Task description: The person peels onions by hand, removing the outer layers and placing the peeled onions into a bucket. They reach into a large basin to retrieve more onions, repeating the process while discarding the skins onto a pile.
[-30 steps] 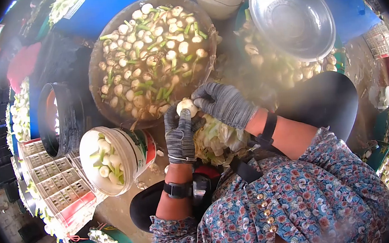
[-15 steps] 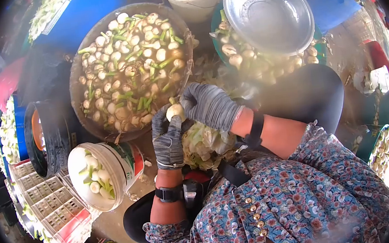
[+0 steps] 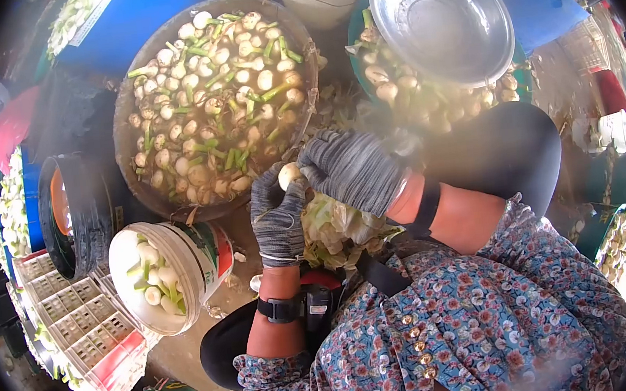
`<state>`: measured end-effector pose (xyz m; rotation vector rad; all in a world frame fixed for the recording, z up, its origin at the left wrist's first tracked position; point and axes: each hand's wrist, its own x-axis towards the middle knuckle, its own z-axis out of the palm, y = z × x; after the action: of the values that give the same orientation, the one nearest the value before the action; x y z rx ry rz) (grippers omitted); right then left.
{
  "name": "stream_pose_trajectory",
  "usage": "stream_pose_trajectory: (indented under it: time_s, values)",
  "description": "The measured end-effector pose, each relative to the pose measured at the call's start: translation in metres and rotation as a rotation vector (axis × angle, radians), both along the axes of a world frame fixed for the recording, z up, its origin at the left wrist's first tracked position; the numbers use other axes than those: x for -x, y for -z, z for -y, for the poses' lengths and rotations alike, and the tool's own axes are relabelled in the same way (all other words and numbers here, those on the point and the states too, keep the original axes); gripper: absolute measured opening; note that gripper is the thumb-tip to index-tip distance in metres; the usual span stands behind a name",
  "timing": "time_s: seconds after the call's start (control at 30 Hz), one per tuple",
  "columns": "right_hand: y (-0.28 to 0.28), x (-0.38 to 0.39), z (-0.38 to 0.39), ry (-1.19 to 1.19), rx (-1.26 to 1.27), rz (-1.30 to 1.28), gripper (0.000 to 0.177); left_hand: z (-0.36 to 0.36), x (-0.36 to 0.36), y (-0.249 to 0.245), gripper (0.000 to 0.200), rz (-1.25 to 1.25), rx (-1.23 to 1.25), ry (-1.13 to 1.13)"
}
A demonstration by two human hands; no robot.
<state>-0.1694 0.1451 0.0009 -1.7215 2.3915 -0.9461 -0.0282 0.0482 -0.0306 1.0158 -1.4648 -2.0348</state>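
Both hands wear grey striped gloves and meet around one white onion bulb (image 3: 289, 175). My left hand (image 3: 277, 218) grips the bulb from below with the thumb up against it. From the right, my right hand (image 3: 352, 170) closes over the bulb's top. Beneath the hands lies a heap of pale green peelings (image 3: 340, 231) on my lap. Just beyond the hands sits a wide brown basin (image 3: 133, 149) of muddy water full of white bulbs with green stalks.
A white bucket (image 3: 184, 274) lying on its side at the left holds peeled bulbs. A shiny metal bowl (image 3: 443, 18) rests over a green tub of bulbs at upper right. Another white bucket (image 3: 319, 0) stands at the top. Plastic crates (image 3: 73, 312) are at lower left.
Both hands stay closed on the same bulb, shifting slightly and turning it between the fingers. The view has swung a little; nothing else moved.
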Motion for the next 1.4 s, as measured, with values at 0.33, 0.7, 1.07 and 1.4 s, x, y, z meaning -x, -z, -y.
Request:
stream_pose_trajectory:
  time_s: [0.33,0.7,1.07,1.4]
  values:
    - [0.028,0.03,0.005,0.366,-0.055,0.543,0.02,-0.005,-0.002,-0.024,0.036,-0.264,-0.111,0.132]
    - [-0.005,0.017,-0.001,-0.051,0.079,0.225,0.023,0.016,-0.015,0.022,0.018,-0.087,0.038,0.168]
    - [-0.004,-0.011,-0.002,-0.146,-0.193,0.135,0.024,0.01,-0.005,0.008,0.052,0.096,-0.374,-0.092]
    - [0.01,-0.003,-0.004,-0.013,-0.118,0.964,0.015,0.013,-0.013,0.001,0.048,0.067,0.155,0.338]
